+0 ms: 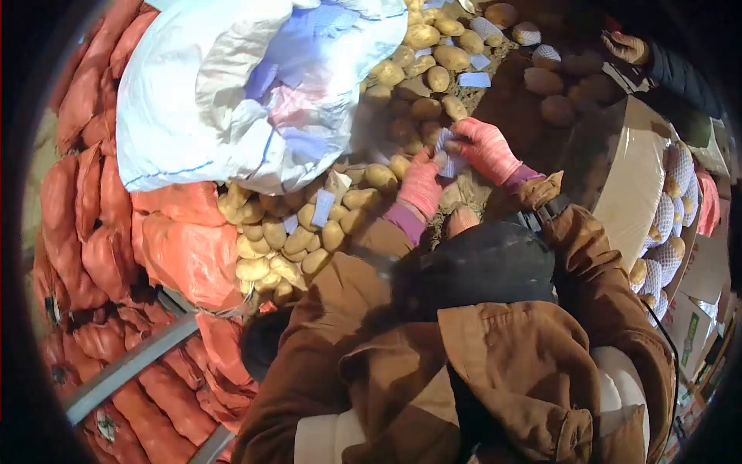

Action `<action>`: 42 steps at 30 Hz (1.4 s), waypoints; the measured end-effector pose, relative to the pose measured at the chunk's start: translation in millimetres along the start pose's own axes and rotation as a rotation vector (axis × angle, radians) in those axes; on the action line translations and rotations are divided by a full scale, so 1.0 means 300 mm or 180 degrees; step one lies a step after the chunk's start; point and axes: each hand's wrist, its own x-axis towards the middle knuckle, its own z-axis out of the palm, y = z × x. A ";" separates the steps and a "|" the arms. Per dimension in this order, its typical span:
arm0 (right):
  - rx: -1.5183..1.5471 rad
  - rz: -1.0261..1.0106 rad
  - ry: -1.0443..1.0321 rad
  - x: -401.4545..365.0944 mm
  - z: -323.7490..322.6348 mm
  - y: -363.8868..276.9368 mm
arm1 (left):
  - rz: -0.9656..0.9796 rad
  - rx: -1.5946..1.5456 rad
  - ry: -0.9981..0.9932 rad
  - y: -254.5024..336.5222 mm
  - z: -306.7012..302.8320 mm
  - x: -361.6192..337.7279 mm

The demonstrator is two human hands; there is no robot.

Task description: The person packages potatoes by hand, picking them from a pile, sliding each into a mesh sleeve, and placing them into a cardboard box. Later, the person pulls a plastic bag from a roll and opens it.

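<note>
My left hand (pixel 421 184) and my right hand (pixel 485 148), both in pink gloves, meet near the middle of the view. Between their fingertips is a small light-purple foam net (pixel 448 145), pinched from both sides. Whether anything is inside the net cannot be made out. Loose potatoes (pixel 380 177) lie just left of my left hand, and more (pixel 452 57) are heaped beyond both hands. A white sack (pixel 178 100) stands open at the upper left with purple nets (pixel 305 35) inside.
Red mesh sacks (pixel 73 224) are stacked at the left beside a metal bar (pixel 131 367). A cardboard box (pixel 634 166) with net-wrapped potatoes (pixel 666 213) is at the right. Another person's hand (pixel 626 48) shows at the upper right.
</note>
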 end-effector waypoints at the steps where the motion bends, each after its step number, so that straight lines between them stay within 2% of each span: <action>1: -0.0846 -0.0491 0.0116 -0.020 -0.005 -0.014 | -0.0108 0.0126 0.0032 -0.043 0.003 -0.027; 2: -0.1001 -0.0667 0.0209 -0.038 0.004 -0.016 | -0.0217 0.0251 0.0060 -0.090 0.006 -0.054; 3: -0.1158 -0.0838 0.0307 -0.055 0.015 -0.013 | -0.0831 -0.0351 0.0154 -0.138 0.010 -0.068; 5: -0.1198 -0.0949 0.0547 -0.083 0.038 -0.012 | -0.0562 0.1614 -0.0072 -0.082 0.013 -0.112; 8: -0.0771 -0.1002 0.0425 -0.098 0.058 0.043 | -0.0755 0.0934 -0.0143 -0.021 0.047 -0.114; 9: -0.0388 -0.1017 0.0622 -0.093 0.093 0.099 | -0.0967 0.1295 -0.0121 -0.003 0.046 -0.110; 10: 0.0669 0.0320 0.0172 -0.112 0.106 0.071 | -0.1187 0.1652 -0.0123 0.027 0.046 -0.106; 11: 0.0810 0.0678 -0.0141 -0.112 0.119 0.097 | -0.0277 0.2807 -0.0147 -0.112 0.027 -0.106; 12: 0.0928 0.1026 -0.0453 -0.102 0.130 0.124 | -0.0382 0.2266 0.0101 -0.186 0.037 -0.104; 13: 0.1141 0.0905 -0.0627 -0.105 0.145 0.131 | -0.0381 0.1626 0.0349 -0.223 0.051 -0.102; 15: 0.1529 0.0710 -0.0907 -0.132 0.155 0.127 | -0.0551 0.1196 0.0669 -0.244 0.018 -0.112; 17: 0.1748 0.0908 -0.1092 -0.133 0.116 0.076 | -0.0972 0.1610 0.0795 -0.208 -0.033 -0.114; 20: 0.2137 0.0881 -0.0933 -0.138 0.117 0.090 | -0.0896 0.3154 0.0493 -0.181 -0.223 -0.119; 22: 0.1999 0.0876 -0.0707 -0.134 0.107 0.089 | -0.0865 0.3724 -0.0729 -0.203 -0.414 -0.118; 23: 0.1709 0.1149 -0.0631 -0.139 0.081 0.066 | -0.0344 0.3696 -0.1804 -0.184 -0.571 -0.110; 25: 0.1773 0.1087 -0.0363 -0.146 0.089 0.103 | -0.1020 0.3917 -0.2516 -0.064 -0.710 -0.118; 26: 0.1810 0.1054 -0.0228 -0.146 0.097 0.116 | -0.2250 0.4170 -0.2109 0.014 -0.720 -0.114; 29: 0.1753 0.1348 -0.0125 -0.155 0.115 0.096 | -0.0941 0.5256 -0.3062 0.006 -0.856 -0.222; 30: 0.1750 0.1416 -0.0084 -0.155 0.124 0.099 | -0.0930 0.5471 -0.3003 -0.024 -0.842 -0.245; 31: 0.1809 0.1008 -0.0058 -0.156 0.153 0.129 | -0.0909 0.5691 -0.2946 -0.046 -0.802 -0.273; 33: 0.1762 0.1029 -0.0071 -0.175 0.197 0.153 | -0.0918 0.6063 -0.2694 -0.156 -0.779 -0.307; 34: 0.1729 0.1038 -0.0037 -0.179 0.196 0.154 | -0.1061 0.5777 -0.2257 -0.209 -0.793 -0.307; 35: 0.1287 0.1066 -0.0282 -0.188 0.145 0.076 | -0.1165 0.5454 -0.1855 -0.251 -0.805 -0.310; 36: 0.1309 0.1096 -0.0108 -0.197 0.150 0.066 | -0.1280 0.5086 -0.1498 -0.263 -0.800 -0.333; 38: 0.1730 0.1037 -0.0014 -0.220 0.146 0.067 | -0.0579 0.5943 -0.3138 -0.087 -0.735 -0.383; 39: 0.1443 0.0724 -0.0032 -0.232 0.114 0.014 | -0.0084 0.5760 -0.2885 -0.155 -0.795 -0.430; 40: 0.1101 0.0489 0.0011 -0.247 0.074 -0.047 | -0.0558 0.5554 -0.2939 -0.073 -0.758 -0.430; 41: 0.1635 0.0546 -0.0184 -0.269 0.073 -0.016 | -0.1025 0.5353 -0.2952 0.009 -0.719 -0.427; 42: 0.1422 0.0367 -0.0184 -0.286 0.040 -0.047 | -0.1193 0.4877 -0.2001 0.009 -0.721 -0.438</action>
